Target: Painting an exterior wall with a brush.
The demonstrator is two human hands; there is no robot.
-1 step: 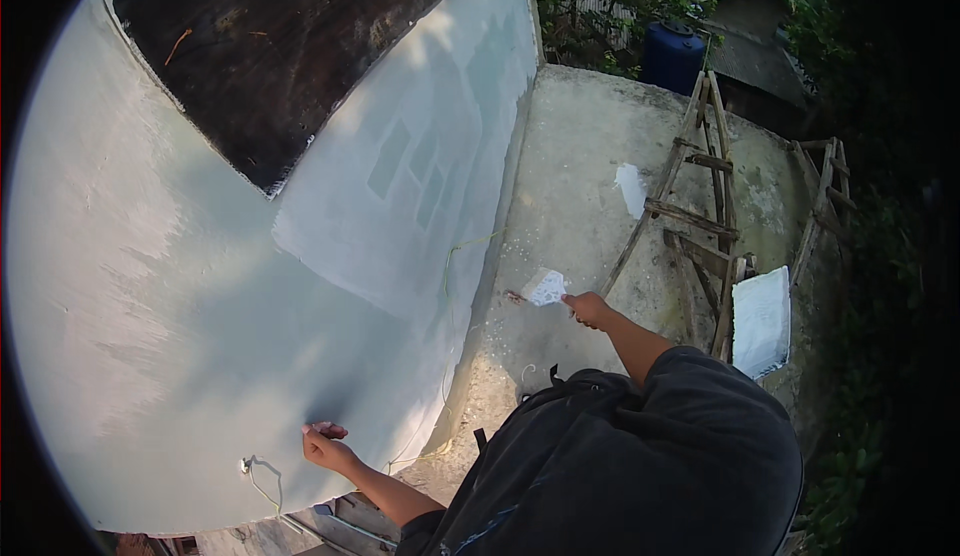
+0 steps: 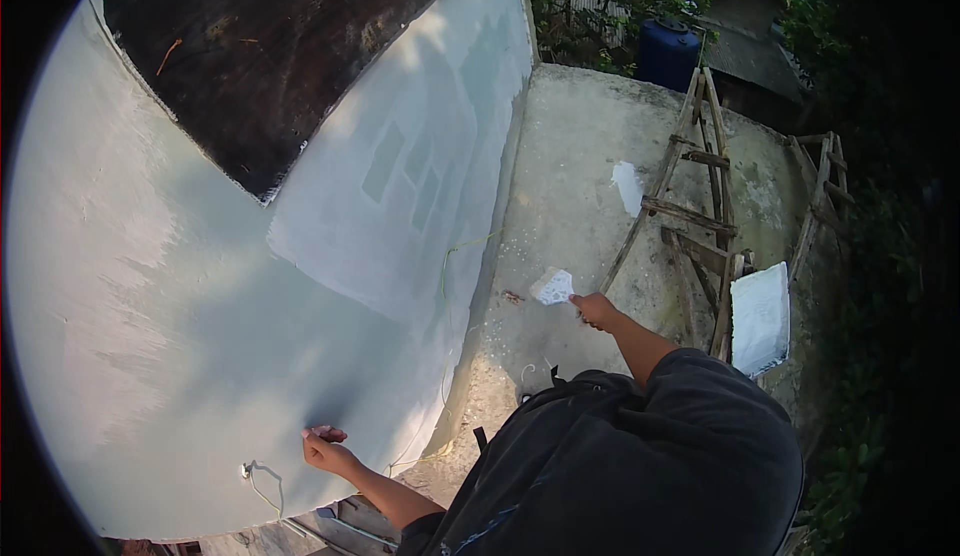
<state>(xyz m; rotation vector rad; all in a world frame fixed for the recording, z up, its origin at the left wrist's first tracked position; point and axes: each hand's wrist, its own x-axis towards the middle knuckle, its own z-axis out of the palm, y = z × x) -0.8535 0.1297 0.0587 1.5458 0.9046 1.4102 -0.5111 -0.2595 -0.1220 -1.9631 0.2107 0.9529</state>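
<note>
In my right hand [image 2: 596, 312] is the handle of a putty knife [image 2: 552, 286], its broad blade coated in white. The fingers are closed round the handle, and the blade hangs over the concrete floor, apart from the wall. My left hand [image 2: 328, 449] is beside the pale wall [image 2: 230, 356], with loosely curled fingers and nothing visible in them. Whether it touches the wall I cannot tell. Whitish coating covers much of the wall, with several greyish-green patches showing through. A dark rectangular panel [image 2: 270, 56] is set in its upper part.
Wooden trestles [image 2: 690, 211] stand on the concrete floor [image 2: 560, 156] to the right. A white-coated board [image 2: 760, 319] is beside them. A white smear [image 2: 627, 189] marks the floor. A thin yellow-green wire [image 2: 446, 266] hangs along the wall. A blue tank [image 2: 668, 54] stands beyond the floor's edge.
The putty knife and my right hand have shifted slightly to the right, and the blade has tilted a little. My left hand stays in about the same place. The view has moved slightly.
</note>
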